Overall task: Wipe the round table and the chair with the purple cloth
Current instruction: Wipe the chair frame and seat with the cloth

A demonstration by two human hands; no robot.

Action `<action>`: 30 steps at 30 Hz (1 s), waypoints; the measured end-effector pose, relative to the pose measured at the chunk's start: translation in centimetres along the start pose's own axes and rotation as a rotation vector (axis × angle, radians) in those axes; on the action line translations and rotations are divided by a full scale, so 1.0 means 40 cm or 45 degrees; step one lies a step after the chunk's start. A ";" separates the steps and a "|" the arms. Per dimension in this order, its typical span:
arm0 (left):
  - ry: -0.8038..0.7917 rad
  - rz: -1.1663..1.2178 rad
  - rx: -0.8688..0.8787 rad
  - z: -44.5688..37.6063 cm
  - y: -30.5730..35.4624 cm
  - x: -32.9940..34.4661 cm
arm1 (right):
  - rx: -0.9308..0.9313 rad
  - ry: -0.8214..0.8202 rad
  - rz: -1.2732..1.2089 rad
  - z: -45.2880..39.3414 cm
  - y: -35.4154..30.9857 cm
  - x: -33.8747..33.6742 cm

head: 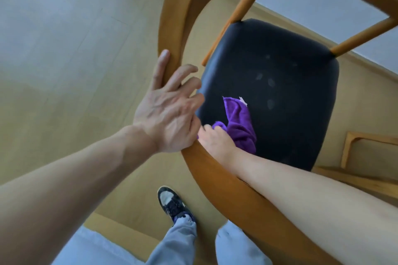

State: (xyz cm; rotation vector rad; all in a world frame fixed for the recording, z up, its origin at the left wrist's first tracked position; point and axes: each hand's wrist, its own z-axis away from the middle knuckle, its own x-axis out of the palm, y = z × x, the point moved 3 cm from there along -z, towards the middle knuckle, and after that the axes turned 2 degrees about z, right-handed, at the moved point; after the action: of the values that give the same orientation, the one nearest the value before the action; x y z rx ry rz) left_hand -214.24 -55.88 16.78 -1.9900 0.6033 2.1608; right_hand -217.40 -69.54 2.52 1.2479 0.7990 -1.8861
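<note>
Right hand (215,139) is bunched around the crumpled purple microfibre cloth (240,123) – fingers curled into it, gripping a wad of it down on the black padded seat (280,84) of the chair, near the seat's left-front part as seen from above. Rest of the cloth trails away from the knuckles w/ a small white tag at its far corner. The forearm crosses over the curved wooden backrest rail (226,180) to get there.

Left hand (170,112) is on the same rail, further round the bend – fingers spread and loosely bent, thumb stretched up along the rail's outer edge, palm resting against the wood. Not really a full wrap, more a bracing touch, holding nothing else.

The chair itself is a rounded honey-coloured wood frame (172,17) w/ a hoop-style back and two slanted spindles running down to the seat corners. A few faint pale smudges show on the seat's middle.

Further out: pale wood-look floor (64,49), a dark-and-white sneaker (171,202) w/ a light grey trouser leg (178,243) below the rail, and part of another light wooden frame (366,142) at the right edge. Round table – can't see it in this view.
</note>
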 end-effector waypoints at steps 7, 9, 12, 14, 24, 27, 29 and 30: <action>-0.121 0.038 -0.267 0.055 0.089 0.009 | -0.226 -0.147 -0.001 0.093 0.075 0.045; -0.090 0.167 -0.406 0.099 0.167 0.033 | -0.272 -0.037 -0.036 0.071 0.066 0.025; 0.007 0.249 -0.596 0.128 0.254 0.060 | -0.276 0.002 -0.088 0.059 0.046 0.032; 0.071 0.215 -0.710 0.122 0.270 0.062 | -0.266 0.008 -0.019 0.068 0.045 0.023; 0.076 0.144 -1.281 0.117 0.369 0.088 | -0.564 -0.538 0.131 0.218 0.121 0.044; 0.107 0.151 -1.387 0.120 0.533 0.123 | -0.572 -0.331 0.013 0.161 0.111 0.017; 0.145 0.180 -1.431 0.121 0.634 0.147 | -0.524 -0.310 -0.015 0.144 0.106 0.034; 0.172 0.185 -1.456 0.120 0.664 0.156 | -0.516 -0.288 -0.004 0.150 0.103 0.040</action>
State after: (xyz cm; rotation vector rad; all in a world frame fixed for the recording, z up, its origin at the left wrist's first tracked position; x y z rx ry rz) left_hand -229.15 -79.21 16.02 -2.5948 -0.7088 2.7936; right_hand -217.31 -77.01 2.63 0.7703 0.9967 -1.7185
